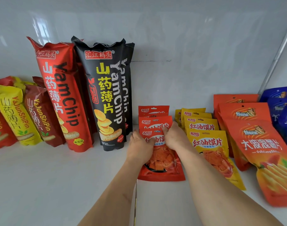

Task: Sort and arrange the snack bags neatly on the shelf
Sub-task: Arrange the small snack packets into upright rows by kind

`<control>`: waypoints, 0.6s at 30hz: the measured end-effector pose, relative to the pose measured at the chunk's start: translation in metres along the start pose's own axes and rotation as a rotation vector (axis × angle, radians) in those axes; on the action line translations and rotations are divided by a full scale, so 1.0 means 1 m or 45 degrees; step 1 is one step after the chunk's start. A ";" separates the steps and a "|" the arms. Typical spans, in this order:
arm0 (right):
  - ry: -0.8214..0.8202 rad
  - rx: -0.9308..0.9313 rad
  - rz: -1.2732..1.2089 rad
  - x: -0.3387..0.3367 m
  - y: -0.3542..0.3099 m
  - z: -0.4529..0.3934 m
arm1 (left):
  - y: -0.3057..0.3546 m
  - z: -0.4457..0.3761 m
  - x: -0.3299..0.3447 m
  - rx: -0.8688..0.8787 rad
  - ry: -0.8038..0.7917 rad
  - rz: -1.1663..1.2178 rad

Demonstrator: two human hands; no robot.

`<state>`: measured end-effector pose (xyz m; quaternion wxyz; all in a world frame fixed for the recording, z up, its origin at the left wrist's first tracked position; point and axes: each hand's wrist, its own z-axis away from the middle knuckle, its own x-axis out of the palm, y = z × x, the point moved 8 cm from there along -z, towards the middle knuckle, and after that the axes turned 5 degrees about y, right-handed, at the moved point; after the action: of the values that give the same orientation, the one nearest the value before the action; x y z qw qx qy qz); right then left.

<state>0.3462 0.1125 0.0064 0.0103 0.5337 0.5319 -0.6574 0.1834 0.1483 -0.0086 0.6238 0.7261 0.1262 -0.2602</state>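
Note:
A row of small red snack bags stands in the middle of the white shelf (58, 176), leaning back on one another. My left hand (140, 146) grips the left edge of the front red bag (162, 162). My right hand (174, 136) rests on that bag's upper right, fingers at its top edge and touching the second red bag (154, 123). To the right stands a row of yellow bags (209, 144) of the same kind.
Tall red (63, 95) and black (105, 95) YamChip bags stand at the back left, smaller yellow and dark red bags (22, 115) beside them. Orange bags (261, 149) and blue bags (281, 110) fill the right. A seam (135, 201) runs along the shelf front.

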 end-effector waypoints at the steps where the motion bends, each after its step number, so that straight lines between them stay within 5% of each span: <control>1: 0.006 0.004 0.003 0.000 0.001 0.000 | -0.001 0.001 0.000 0.008 0.001 0.018; 18: 0.167 -0.076 0.271 -0.016 -0.020 0.012 | -0.001 0.018 -0.013 0.102 -0.002 -0.078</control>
<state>0.3333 0.1044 0.0298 0.0612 0.6284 0.4911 -0.6002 0.1680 0.1330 -0.0044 0.5860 0.7462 0.1373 -0.2846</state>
